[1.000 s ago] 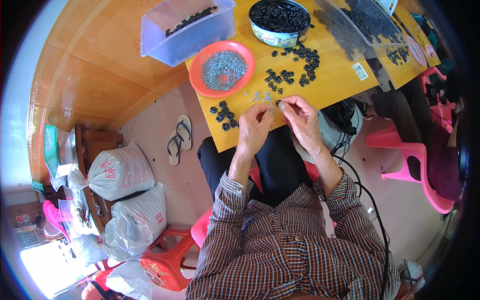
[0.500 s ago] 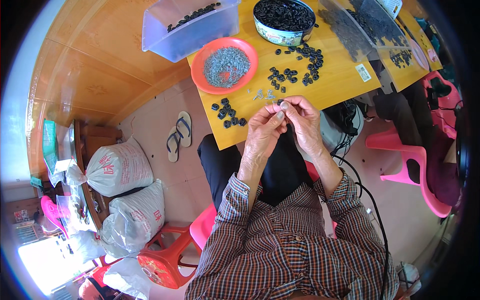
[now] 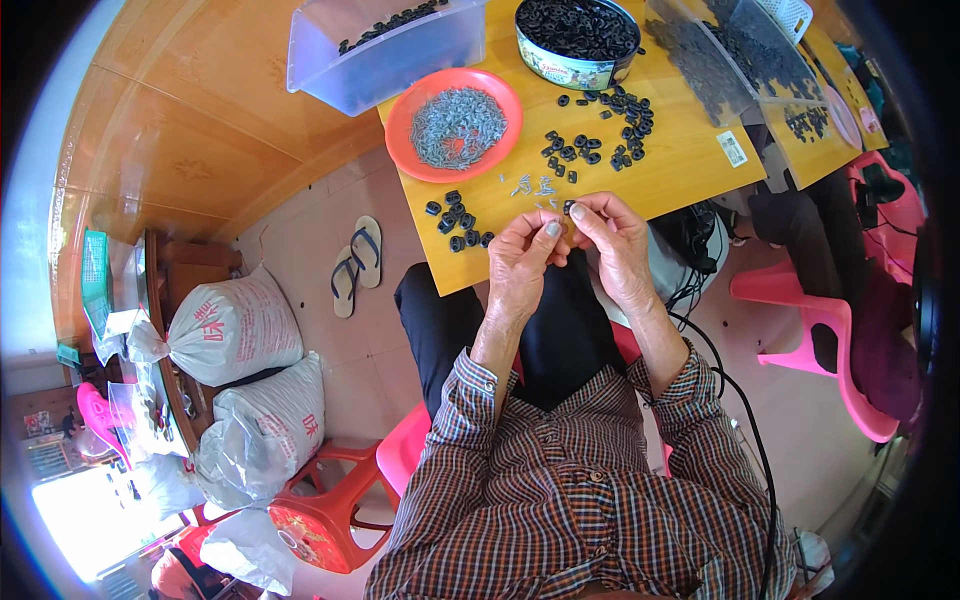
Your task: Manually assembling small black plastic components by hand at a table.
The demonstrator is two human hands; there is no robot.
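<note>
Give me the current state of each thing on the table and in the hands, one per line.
left hand: pinching at the small black ring
right hand: holding the small black ring
orange plate: holds grey metal pieces
round tin: open, full of black rings
clear tub: open, few black pieces inside
loose black rings: scattered on yellow table

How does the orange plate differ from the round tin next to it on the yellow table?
The orange plate is shallow, plain and holds small grey metal pieces; the round tin is deeper, with a patterned wall, and is filled with black rings. The plate lies nearer the person's hands, left hand and right hand; the tin sits farther back. Both are round, open and rest on the table.
</note>
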